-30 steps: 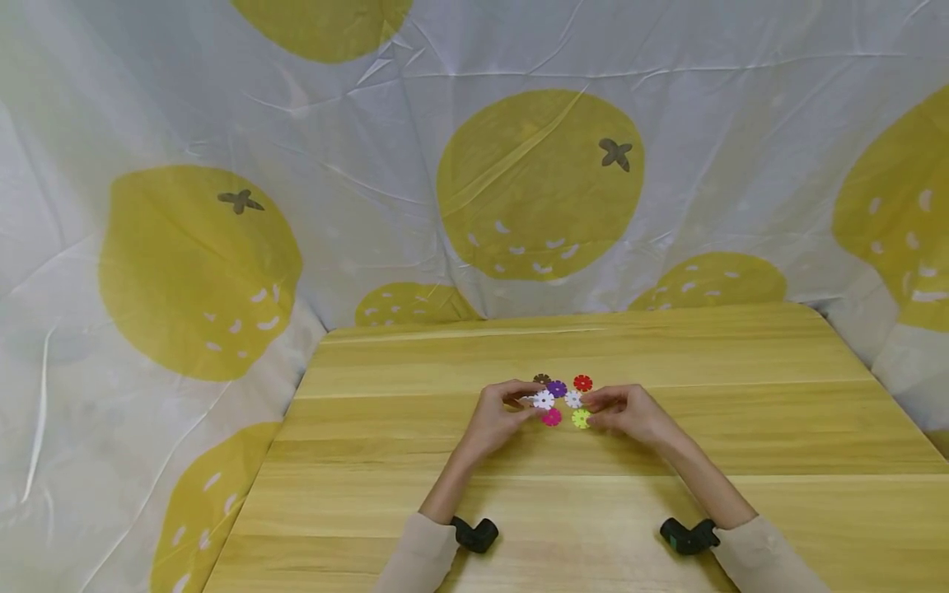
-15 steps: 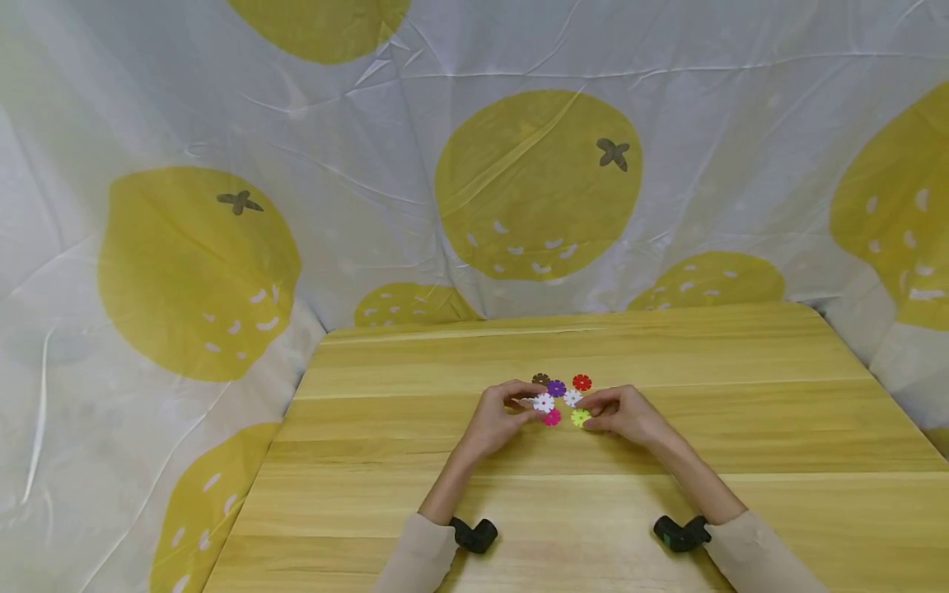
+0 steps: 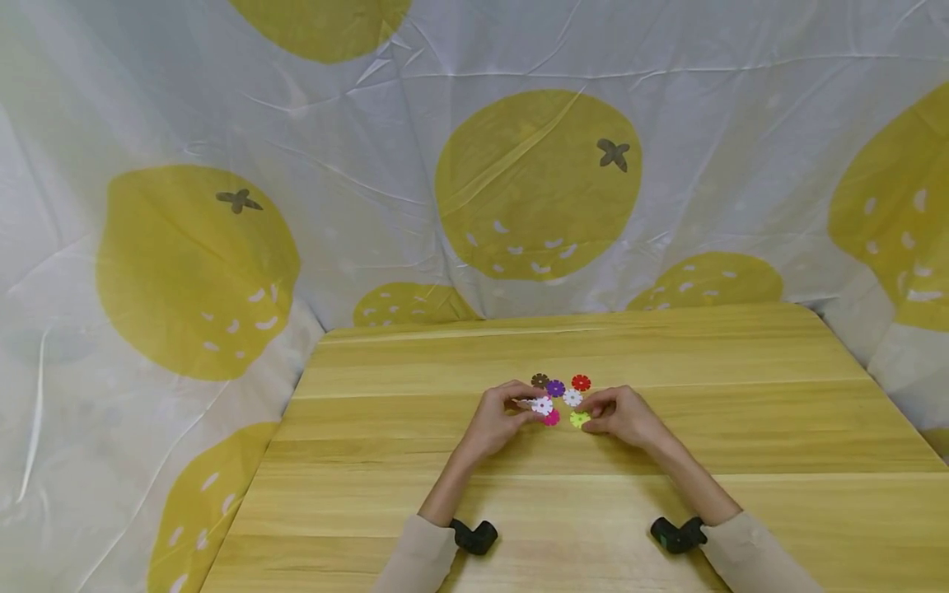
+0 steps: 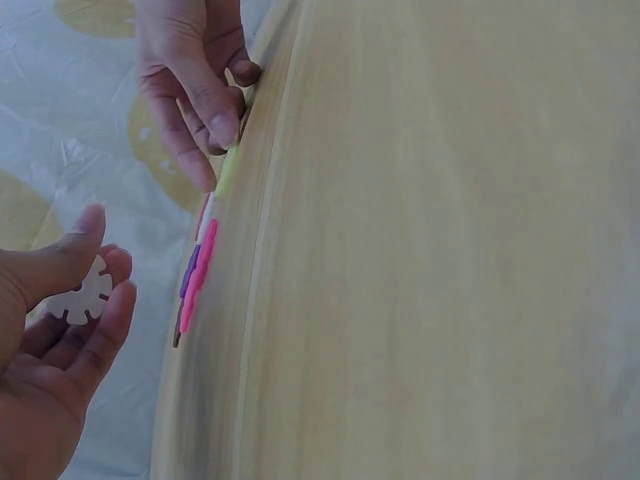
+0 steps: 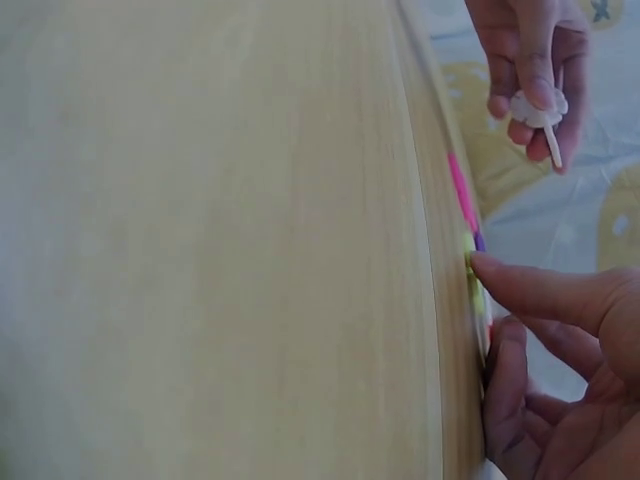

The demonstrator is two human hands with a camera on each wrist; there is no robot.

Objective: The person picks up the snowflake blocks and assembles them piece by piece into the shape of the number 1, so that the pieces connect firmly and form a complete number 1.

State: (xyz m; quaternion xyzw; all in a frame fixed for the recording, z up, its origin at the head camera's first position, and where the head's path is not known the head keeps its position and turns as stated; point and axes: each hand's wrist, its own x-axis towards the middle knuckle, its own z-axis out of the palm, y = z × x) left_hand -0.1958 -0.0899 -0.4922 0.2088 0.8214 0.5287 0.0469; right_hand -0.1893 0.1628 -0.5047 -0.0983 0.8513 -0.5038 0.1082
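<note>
My left hand [image 3: 495, 418] holds white notched building discs [image 3: 542, 405] between thumb and fingers, raised off the table. In the right wrist view they show as one white disc [image 5: 540, 108] with a second standing edge-on across it. My right hand [image 3: 624, 418] is at the table, its thumb tip on the yellow-green notched disc [image 3: 578, 420]; the index finger stretches past that disc near a loose white disc [image 3: 572, 398]. Beneath the left fingers lies a pink disc [image 3: 552, 418], partly covered in the head view.
Flat on the wooden table [image 3: 415, 511], a purple disc [image 3: 556, 388], a brown disc [image 3: 539, 380] and a red disc [image 3: 582, 382] lie just beyond the hands. A lemon-printed cloth [image 3: 371, 189] hangs behind the table and down its left side.
My right hand has shifted slightly left and toward me, from beside the loose white disc to the yellow-green one. The discs in my left hand have tilted and lowered slightly.
</note>
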